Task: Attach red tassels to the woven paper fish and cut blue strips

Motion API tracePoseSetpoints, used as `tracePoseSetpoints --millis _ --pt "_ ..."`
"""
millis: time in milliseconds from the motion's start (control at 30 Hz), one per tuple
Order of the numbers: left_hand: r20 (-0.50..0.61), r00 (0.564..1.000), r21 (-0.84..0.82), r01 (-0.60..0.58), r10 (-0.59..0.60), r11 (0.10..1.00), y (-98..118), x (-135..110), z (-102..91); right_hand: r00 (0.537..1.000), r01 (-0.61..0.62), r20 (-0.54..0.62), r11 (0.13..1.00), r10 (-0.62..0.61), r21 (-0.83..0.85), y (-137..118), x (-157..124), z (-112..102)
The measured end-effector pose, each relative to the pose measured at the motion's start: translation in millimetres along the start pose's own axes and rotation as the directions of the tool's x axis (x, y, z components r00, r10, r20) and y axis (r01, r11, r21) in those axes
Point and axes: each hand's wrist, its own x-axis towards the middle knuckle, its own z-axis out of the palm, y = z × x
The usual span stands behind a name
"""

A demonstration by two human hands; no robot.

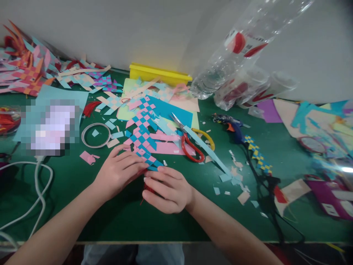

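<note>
A string of pink and blue woven paper fish (142, 138) lies across the table, its lower end between my hands. My left hand (118, 171) is closed, its fingertips on the edge of the lowest fish. My right hand (169, 189) curls round the tail end of that fish, thumb and fingers pressed together there. A red tassel (149, 187) shows beneath my right fingers, its top hidden by them. Just beyond my right hand are pink paper strips (165, 148) and scissors with red and yellow handles (193, 151).
A roll of tape (96, 135) and a blurred-out phone with a cable (41, 184) are on the left. To the right are a glue gun (234, 129), paper scraps (235, 173) and a yellow-blue woven strip (256, 154). Plastic bottles (220, 70) and cups (248, 84) stand at the back.
</note>
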Motion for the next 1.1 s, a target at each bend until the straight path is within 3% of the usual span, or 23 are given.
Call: tracePoseSetpoints --millis 167,300,433,567,600,667,800,900,1033,1100 --pt "0.0 1.0 -0.005 -0.015 0.015 1.0 -1 0 1.2 0.999 -0.044 -0.026 0.999 0.045 0.027 0 -2 2" --pt "-0.02 1.0 -0.045 0.014 -0.015 0.999 -2 0 4.0 0.955 -0.293 0.001 0.943 0.297 0.155 -3 -7 5" --pt "0.013 0.993 -0.153 0.115 -0.115 0.981 -4 4 4.4 0.774 -0.618 0.077 0.724 0.628 0.307 -4 2 5" --pt "0.098 0.96 -0.224 0.277 -0.261 0.934 -4 10 3.2 0.586 -0.764 0.172 0.468 0.792 0.444 11 21 2" --pt "0.116 0.945 -0.24 0.324 -0.304 0.915 -5 11 3.0 0.543 -0.79 0.196 0.418 0.817 0.449 18 25 0" --pt "0.156 0.895 -0.297 0.447 -0.419 0.844 -6 13 2.3 0.524 -0.8 0.202 0.397 0.828 0.449 31 32 -3" --pt "0.234 0.744 -0.459 0.652 -0.626 0.603 -12 16 -1.3 0.499 -0.784 -0.022 0.462 0.866 0.416 47 38 -12" --pt "0.321 0.678 -0.503 0.714 -0.662 0.487 -19 21 -5.2 0.5 -0.752 -0.122 0.5 0.857 0.429 44 37 -15" --pt "0.405 0.575 -0.534 0.78 -0.711 0.327 -32 27 -7.6 0.509 -0.774 0.064 0.424 0.858 0.47 36 33 -12" --pt "0.412 0.555 -0.534 0.79 -0.722 0.302 -37 27 -7.5 0.498 -0.804 0.178 0.375 0.848 0.462 35 32 -9"
